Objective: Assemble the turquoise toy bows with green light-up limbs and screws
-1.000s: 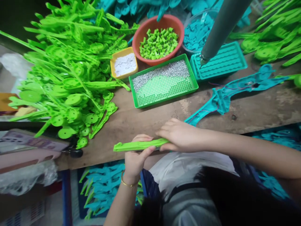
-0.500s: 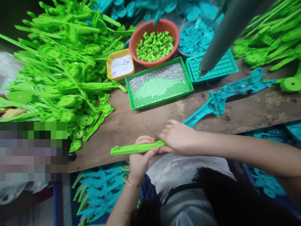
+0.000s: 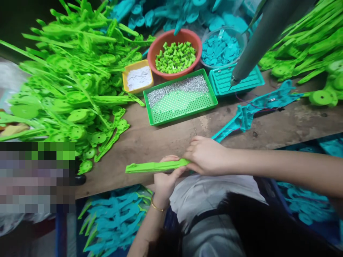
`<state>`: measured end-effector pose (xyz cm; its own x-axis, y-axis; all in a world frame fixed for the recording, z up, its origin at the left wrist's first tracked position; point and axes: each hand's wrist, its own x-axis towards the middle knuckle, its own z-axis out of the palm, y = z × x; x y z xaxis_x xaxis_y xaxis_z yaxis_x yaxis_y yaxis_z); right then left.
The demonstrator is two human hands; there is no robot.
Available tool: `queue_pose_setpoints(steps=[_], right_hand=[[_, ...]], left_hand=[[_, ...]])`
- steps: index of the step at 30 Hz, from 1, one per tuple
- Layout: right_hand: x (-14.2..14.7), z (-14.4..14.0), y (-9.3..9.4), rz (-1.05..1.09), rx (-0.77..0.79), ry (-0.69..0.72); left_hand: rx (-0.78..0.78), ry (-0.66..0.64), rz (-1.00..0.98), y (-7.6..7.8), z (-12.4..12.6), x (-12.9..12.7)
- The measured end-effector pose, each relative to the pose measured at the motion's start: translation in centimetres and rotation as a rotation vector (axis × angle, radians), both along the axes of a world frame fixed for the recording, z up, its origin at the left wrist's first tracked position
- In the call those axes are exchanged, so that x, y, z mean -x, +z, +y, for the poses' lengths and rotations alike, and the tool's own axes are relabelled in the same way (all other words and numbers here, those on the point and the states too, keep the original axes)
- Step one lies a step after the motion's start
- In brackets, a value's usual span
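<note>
The long plastic strip point(image 3: 157, 166) held in both hands is bright lime green, the same green as the heap of disc-ended parts point(image 3: 66, 85). The round bowl point(image 3: 160, 44) is terracotta red and holds lime green tubes point(image 3: 175, 57). A perforated tray point(image 3: 184, 103) is darker green, half covered by silvery pins point(image 3: 178, 87). The small tray point(image 3: 125, 76) is yellow with white bits; the ridged tray point(image 3: 250, 80) and the wired part point(image 3: 252, 110) are teal. The bracelet point(image 3: 158, 207) is gold
</note>
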<state>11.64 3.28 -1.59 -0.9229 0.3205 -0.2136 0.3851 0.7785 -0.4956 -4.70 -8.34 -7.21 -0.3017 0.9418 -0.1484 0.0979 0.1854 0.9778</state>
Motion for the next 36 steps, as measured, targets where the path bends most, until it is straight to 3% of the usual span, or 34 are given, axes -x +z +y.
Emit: queue_pose_setpoints(steps=[2, 4, 8, 13, 23, 27, 31, 36], right_hand=[[-0.2, 0.3, 0.1, -0.022, -0.004, 0.024], [-0.3, 0.3, 0.3, -0.051, -0.013, 0.037], [0.4, -0.3, 0.6, 0.044, 0.082, -0.049], [1.4, -1.1, -0.1, 0.208, 0.266, -0.238], [1.2, -1.2, -0.7, 0.286, 0.178, -0.138], [0.2, -0.9, -0.3, 0.192, 0.094, -0.059], [-0.2, -1.1, -0.3, 0.162, 0.040, -0.013], [-0.2, -1.6, -0.9, 0.226, 0.016, -0.020]], left_hand=[[0.060, -0.064, -0.123, 0.6, 0.0, 1.2], [0.026, -0.084, -0.174, 1.3, 0.0, 2.4], [-0.093, -0.128, 0.002, 2.4, 0.4, 3.7], [-0.145, -0.132, 0.069, 2.3, 0.5, 3.6], [-0.199, -0.106, 0.089, 2.1, 0.2, 3.2], [-0.178, -0.106, 0.094, 1.8, -0.1, 3.2], [-0.170, -0.038, 0.013, 0.6, -0.5, 1.6], [-0.254, -0.039, 0.154, 0.5, -0.7, 0.1]])
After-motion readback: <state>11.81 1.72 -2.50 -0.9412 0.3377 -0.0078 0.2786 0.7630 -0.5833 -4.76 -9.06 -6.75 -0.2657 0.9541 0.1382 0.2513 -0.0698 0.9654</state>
